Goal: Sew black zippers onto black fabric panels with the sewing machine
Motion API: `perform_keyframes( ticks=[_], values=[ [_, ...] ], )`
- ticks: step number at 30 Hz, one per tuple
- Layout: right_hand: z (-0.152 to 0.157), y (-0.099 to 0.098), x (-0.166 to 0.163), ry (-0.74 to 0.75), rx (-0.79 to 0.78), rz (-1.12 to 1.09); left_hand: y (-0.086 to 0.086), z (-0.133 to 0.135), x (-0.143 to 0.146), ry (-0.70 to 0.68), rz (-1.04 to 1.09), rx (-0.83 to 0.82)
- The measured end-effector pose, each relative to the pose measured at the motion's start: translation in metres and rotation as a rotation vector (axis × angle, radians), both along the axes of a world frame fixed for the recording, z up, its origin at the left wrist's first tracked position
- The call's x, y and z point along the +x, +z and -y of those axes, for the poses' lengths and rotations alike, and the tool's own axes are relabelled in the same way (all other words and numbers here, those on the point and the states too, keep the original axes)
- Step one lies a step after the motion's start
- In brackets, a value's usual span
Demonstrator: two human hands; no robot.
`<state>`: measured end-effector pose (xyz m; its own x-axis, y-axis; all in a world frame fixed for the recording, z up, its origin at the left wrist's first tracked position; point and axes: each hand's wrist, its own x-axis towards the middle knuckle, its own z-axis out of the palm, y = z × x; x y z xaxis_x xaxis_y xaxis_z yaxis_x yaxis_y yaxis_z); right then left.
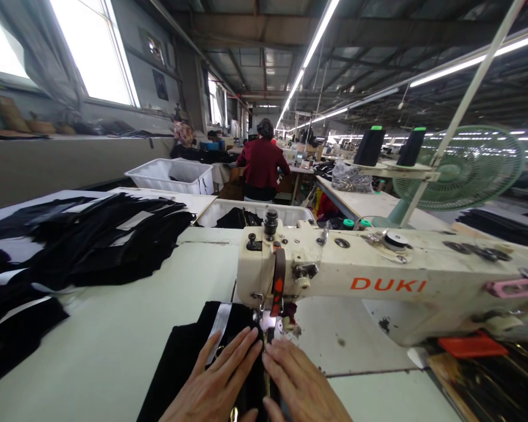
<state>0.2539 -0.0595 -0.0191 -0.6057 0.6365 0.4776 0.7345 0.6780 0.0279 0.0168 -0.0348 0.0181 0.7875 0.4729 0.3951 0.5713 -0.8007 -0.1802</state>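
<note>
Head view shows your left hand (pixel 215 384) and right hand (pixel 301 384) both spread flat, fingers straight and unclenched, palms down on the black fabric (pixel 180 357). They grasp nothing and only press it to the table (pixel 114 340). Your fingertips nearly meet, and the presser foot (pixel 264 323) of the sewing machine (pixel 378 275) stands just beyond them, over the fabric's far edge. Judging by that, the stitching looks barely begun: nearly all of the piece lies on your side of the foot, beneath and behind your hands. A white strip (pixel 220 325) lies on the cloth just past your left fingertips. Well off to the left of that hand sits a pile of black pieces (pixel 105 240).
</note>
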Motion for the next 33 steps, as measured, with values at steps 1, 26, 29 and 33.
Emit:
perform_keyframes(
  ticks=[1,26,29,33],
  values=[
    [-0.001,0.003,0.0,0.008,-0.02,-0.018,0.001,-0.001,0.0,0.0,0.019,-0.031],
    [-0.031,0.009,-0.008,-0.16,0.07,-0.028,0.009,-0.018,0.0,-0.003,0.109,-0.175],
    [-0.032,0.002,-0.003,-0.133,0.071,0.013,0.01,-0.018,0.0,-0.004,0.113,-0.189],
    [-0.034,-0.005,-0.001,-0.124,0.09,0.027,0.012,-0.018,0.001,0.004,0.166,-0.186]
  ],
)
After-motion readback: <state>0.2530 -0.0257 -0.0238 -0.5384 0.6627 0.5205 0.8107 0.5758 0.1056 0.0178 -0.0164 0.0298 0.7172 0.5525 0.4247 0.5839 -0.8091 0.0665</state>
